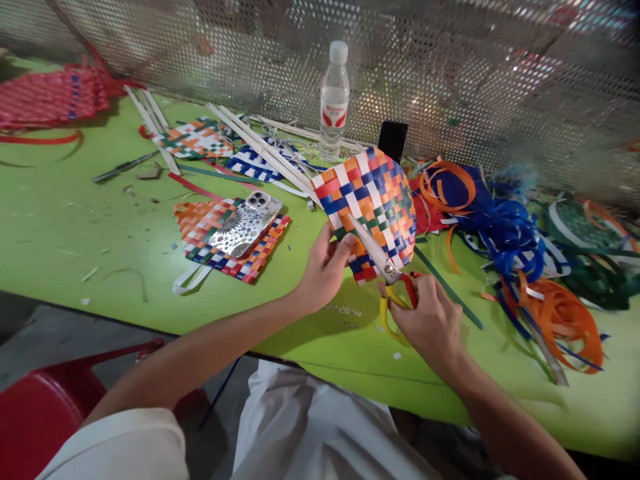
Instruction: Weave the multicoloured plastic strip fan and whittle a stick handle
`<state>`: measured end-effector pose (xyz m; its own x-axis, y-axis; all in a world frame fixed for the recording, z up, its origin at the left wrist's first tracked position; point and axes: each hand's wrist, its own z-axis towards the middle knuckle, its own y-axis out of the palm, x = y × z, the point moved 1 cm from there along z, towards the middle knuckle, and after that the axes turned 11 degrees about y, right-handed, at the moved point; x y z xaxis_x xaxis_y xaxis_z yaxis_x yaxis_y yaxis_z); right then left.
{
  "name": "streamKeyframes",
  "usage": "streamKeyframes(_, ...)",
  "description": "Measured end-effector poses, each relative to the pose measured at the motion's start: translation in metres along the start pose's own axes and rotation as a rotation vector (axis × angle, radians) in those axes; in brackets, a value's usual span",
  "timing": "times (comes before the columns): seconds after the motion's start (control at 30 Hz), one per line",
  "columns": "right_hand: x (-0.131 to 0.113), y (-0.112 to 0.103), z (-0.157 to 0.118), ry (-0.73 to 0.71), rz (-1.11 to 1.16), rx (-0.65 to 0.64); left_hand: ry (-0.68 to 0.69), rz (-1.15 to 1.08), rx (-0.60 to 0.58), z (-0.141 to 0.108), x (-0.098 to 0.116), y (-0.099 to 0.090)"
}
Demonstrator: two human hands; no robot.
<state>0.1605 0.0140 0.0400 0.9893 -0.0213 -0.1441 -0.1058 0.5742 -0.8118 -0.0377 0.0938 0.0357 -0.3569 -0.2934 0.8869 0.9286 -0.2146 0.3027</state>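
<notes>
My left hand (327, 267) grips the lower left edge of a woven strip piece (377, 193), thumb on top, holding it tilted above the green table. The piece is a check of orange, blue, white, red and green strips with a rounded right side. In my right hand (430, 320) is a pair of scissors (375, 252) with red and yellow handles. Its blades lie across the front of the weave, pointing up and left; whether they are parted I cannot make out. To the left, a phone in a patterned case (247, 223) rests on another woven piece (200, 230).
A water bottle (334, 110) and a dark phone (393, 140) stand at the back by a perforated metal screen (240, 57). Loose blue strips (515, 227) and orange strips (565, 320) pile up at right. White sticks (265, 153) and a pen (125, 165) lie at left on the green table (100, 247).
</notes>
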Motion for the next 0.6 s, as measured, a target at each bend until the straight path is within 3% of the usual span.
streamKeyframes(0.17, 0.017, -0.001, 0.017, 0.188, 0.144, -0.007, -0.031, 0.062, 0.051, 0.004, -0.005, -0.008)
streamKeyframes(0.33, 0.051, 0.006, 0.038, 0.378, 0.129, -0.006, -0.062, 0.084, 0.051, 0.01, -0.01, -0.015)
streamKeyframes(0.5, 0.084, 0.015, 0.053, 0.6, 0.173, -0.12, -0.098, 0.14, 0.047, 0.015, -0.014, -0.021)
streamKeyframes(0.6, 0.101, 0.023, 0.056, 0.637, 0.206, -0.182, -0.082, 0.227, 0.067, 0.019, -0.012, -0.025)
